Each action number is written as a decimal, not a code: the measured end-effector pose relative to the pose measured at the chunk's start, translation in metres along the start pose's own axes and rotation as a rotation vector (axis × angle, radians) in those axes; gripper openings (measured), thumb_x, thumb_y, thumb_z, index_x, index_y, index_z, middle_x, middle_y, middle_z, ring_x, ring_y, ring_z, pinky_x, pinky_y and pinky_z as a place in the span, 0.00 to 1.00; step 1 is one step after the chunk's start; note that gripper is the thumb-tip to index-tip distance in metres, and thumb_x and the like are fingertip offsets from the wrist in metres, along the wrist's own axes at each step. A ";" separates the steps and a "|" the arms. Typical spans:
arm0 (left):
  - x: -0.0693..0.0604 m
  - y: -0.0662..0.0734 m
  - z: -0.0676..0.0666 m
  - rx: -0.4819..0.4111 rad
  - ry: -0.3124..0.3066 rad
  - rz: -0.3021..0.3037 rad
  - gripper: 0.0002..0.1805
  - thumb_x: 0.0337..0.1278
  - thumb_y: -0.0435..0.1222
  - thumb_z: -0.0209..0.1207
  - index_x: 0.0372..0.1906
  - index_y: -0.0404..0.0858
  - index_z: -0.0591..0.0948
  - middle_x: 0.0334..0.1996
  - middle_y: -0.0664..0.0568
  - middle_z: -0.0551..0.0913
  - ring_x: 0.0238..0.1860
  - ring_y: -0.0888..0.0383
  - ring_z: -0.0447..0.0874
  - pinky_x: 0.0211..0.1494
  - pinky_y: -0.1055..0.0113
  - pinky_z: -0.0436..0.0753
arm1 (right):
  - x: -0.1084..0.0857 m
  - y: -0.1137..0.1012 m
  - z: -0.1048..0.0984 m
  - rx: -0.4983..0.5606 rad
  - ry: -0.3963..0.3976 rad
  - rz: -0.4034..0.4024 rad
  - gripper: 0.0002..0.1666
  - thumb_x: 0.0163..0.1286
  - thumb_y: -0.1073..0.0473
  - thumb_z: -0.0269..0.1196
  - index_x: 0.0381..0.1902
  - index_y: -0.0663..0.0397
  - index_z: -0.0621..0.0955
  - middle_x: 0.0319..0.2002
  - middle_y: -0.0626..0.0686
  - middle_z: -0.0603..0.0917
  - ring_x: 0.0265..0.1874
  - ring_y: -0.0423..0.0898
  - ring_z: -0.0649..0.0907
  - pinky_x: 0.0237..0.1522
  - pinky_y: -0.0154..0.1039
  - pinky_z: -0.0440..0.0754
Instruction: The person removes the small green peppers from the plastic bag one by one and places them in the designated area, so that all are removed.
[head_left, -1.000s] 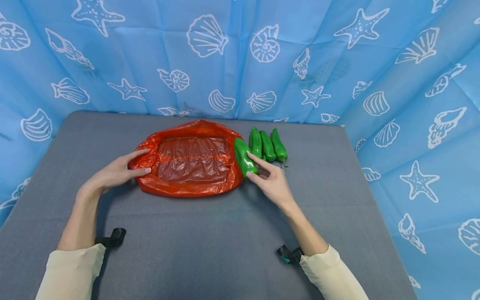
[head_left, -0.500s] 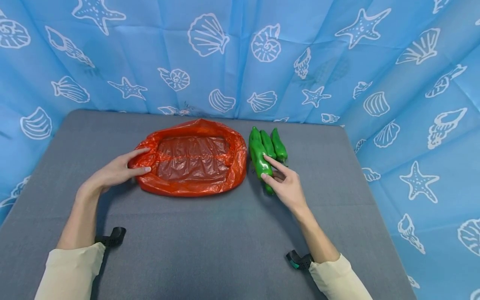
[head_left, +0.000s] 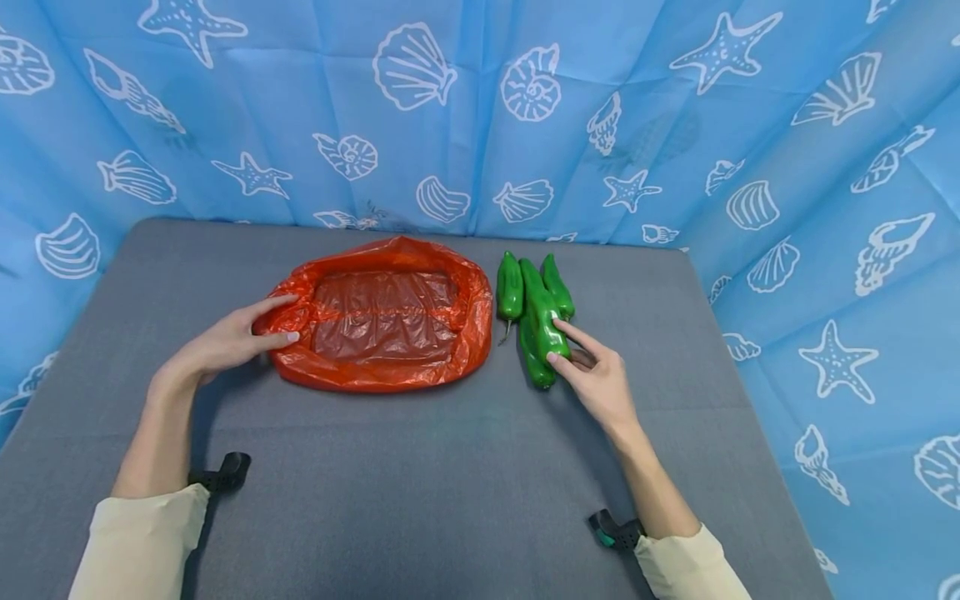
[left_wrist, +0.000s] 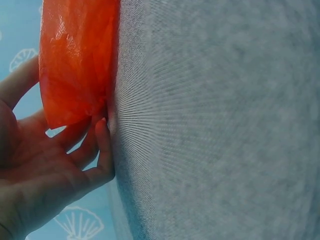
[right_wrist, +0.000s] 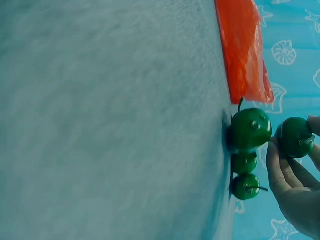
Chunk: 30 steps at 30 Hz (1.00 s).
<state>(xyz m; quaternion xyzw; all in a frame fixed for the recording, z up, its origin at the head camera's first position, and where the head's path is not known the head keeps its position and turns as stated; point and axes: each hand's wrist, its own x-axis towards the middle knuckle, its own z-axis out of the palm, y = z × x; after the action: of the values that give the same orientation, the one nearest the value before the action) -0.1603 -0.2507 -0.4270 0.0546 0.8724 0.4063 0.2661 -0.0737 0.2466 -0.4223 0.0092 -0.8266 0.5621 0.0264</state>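
A red plastic bag (head_left: 360, 377) lies spread on the grey table, its rim folded outward round a sunken middle. At the bag's left end, my left hand (head_left: 228, 340) grips the rim; the left wrist view shows fingers bent against the red bag (left_wrist: 77, 65). My right hand (head_left: 600, 387) holds a glossy green pepper (head_left: 546, 321) between thumb and fingers, raised over the other peppers. Beneath it another green pepper (head_left: 534, 358) partly shows. In the right wrist view the held pepper (right_wrist: 295, 137) is apart from the large pepper (right_wrist: 250, 127) on the table.
Two more green peppers, one on the left (head_left: 510, 287) with its stem toward me and one on the right (head_left: 557, 287), flank the held one. A blue curtain (head_left: 465, 117) with white shells hangs behind and right of the grey table (head_left: 405, 500).
My right hand has carried the green pepper rightward, from the bag's right edge to above the other peppers. The left hand and the bag have stayed in place.
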 end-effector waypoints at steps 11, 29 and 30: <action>-0.002 -0.003 -0.003 0.000 -0.002 0.015 0.48 0.67 0.55 0.57 0.80 0.43 0.47 0.76 0.27 0.40 0.73 0.26 0.42 0.66 0.26 0.51 | -0.009 0.009 -0.010 -0.025 0.022 0.059 0.30 0.67 0.58 0.69 0.67 0.43 0.77 0.58 0.64 0.81 0.54 0.54 0.84 0.41 0.25 0.80; -0.002 0.000 -0.001 -0.013 -0.007 0.006 0.49 0.66 0.56 0.58 0.80 0.42 0.46 0.76 0.27 0.39 0.73 0.25 0.39 0.67 0.26 0.48 | -0.021 -0.014 -0.018 -0.133 -0.003 0.076 0.31 0.66 0.68 0.67 0.67 0.60 0.75 0.49 0.70 0.84 0.47 0.51 0.86 0.29 0.28 0.78; -0.002 0.000 -0.001 -0.015 -0.007 0.008 0.49 0.67 0.55 0.58 0.80 0.42 0.46 0.76 0.27 0.39 0.73 0.25 0.38 0.67 0.26 0.48 | -0.020 -0.013 -0.018 -0.138 -0.003 0.078 0.31 0.66 0.67 0.67 0.67 0.59 0.75 0.48 0.70 0.84 0.45 0.49 0.87 0.26 0.29 0.77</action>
<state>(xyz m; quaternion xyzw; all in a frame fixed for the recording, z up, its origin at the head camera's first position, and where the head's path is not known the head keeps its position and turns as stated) -0.1597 -0.2523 -0.4258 0.0575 0.8682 0.4137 0.2680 -0.0523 0.2588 -0.4049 -0.0237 -0.8630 0.5046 0.0038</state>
